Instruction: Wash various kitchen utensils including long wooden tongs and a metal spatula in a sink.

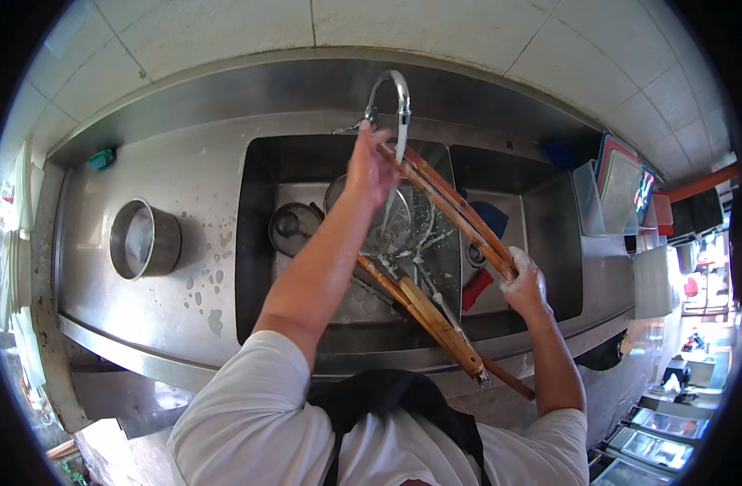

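My right hand, wet with suds, is closed round the lower end of a long brown wooden utensil; its exact kind is unclear. The utensil slants up to the left, its far end under running water from the curved faucet. Slightly blurred, my left hand is beside that far end, fingers stretched upward and loosely apart. Below, in the left basin, sits a round wire strainer. Several long-handled tools, one with a pale wooden handle, lean over the basin's front edge.
A steel pot stands on the wet left counter, with a green scrubber behind it. Dark round cookware lies in the left basin. The right basin holds a red-handled item and a blue piece. Plastic containers stand at right.
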`<state>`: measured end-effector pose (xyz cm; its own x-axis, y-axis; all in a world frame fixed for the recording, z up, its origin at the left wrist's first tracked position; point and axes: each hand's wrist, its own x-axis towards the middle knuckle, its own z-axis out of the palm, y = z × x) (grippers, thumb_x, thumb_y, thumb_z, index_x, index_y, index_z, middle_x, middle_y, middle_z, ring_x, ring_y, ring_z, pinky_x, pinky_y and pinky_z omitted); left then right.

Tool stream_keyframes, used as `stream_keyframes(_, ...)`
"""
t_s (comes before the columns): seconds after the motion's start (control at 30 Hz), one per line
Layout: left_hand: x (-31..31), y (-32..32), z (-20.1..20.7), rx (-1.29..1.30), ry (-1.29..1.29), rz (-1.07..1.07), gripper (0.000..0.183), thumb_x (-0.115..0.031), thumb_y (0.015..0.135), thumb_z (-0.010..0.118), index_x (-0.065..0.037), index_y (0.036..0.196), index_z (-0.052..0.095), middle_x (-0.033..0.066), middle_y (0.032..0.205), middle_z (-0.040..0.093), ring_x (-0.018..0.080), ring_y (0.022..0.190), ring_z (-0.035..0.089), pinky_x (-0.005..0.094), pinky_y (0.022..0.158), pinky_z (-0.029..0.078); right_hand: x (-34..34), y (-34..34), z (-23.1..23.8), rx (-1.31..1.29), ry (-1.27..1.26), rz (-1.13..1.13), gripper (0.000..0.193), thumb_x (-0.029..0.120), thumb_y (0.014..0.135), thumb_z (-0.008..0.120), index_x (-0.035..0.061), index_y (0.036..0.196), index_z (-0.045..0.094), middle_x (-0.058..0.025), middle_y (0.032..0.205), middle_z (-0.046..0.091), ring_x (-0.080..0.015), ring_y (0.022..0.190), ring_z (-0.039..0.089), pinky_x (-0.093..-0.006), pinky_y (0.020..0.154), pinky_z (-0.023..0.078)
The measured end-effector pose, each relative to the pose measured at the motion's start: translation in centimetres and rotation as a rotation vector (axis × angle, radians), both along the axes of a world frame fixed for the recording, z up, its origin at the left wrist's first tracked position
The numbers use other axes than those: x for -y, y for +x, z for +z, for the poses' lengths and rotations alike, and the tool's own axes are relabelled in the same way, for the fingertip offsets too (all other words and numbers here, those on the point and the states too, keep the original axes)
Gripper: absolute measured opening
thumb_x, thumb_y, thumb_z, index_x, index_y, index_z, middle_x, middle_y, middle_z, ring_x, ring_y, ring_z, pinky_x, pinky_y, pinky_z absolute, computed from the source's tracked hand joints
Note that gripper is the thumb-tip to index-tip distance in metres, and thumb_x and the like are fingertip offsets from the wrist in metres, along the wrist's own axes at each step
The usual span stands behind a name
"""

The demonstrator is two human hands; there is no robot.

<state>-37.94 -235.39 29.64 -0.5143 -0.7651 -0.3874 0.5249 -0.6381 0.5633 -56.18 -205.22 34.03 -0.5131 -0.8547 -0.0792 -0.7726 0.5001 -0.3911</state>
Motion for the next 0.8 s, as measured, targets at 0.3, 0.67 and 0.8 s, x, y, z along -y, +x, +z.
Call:
stream_keyframes(0.3,-0.9,-2.3,-0.8,-0.469,0.185,-0.242,0.029,-0.022,0.095,0.052,-0.001,0.115,0.055,0.0141,0.093,0.064,0.0324,0.088,0.065,0.0501,0.084,0.052,-1.8,-2.3,-1.6,-0.109,0.149,-0.096,0.045,0.008,0.075,0.064,0.0059,0.12,0.058,-0.022,0.109,0.066,-0.0406,0.105,0.062,-0.0446,0.089,0.05)
stream_keyframes(0.67,-2.7,-1.7,-0.9,0.075,-0.219,-0.015,0.024,-0.02,0.092,0.065,-0.002,0.109,0.061,0.0083,0.092,0.067,0.0225,0.087,0.066,0.0355,0.078,0.053,19.2,6.7,-3.1,0.043,-0.111,0.176,0.04,0.015,0.081,0.062,0.0089,0.121,0.058,-0.0185,0.109,0.066,-0.0394,0.103,0.063,-0.0468,0.087,0.051)
stream_keyframes(0.8,2.9,2.8,2.4,0.138,-0.37,0.226,0.022,-0.019,0.089,0.066,-0.001,0.101,0.064,0.0081,0.089,0.066,0.0193,0.084,0.063,0.0313,0.074,0.049,24.8,10.9,-1.3,-0.009,-0.394,0.256,0.035,0.022,0.083,0.064,0.0078,0.115,0.061,-0.0196,0.105,0.067,-0.0378,0.101,0.064,-0.0466,0.086,0.052)
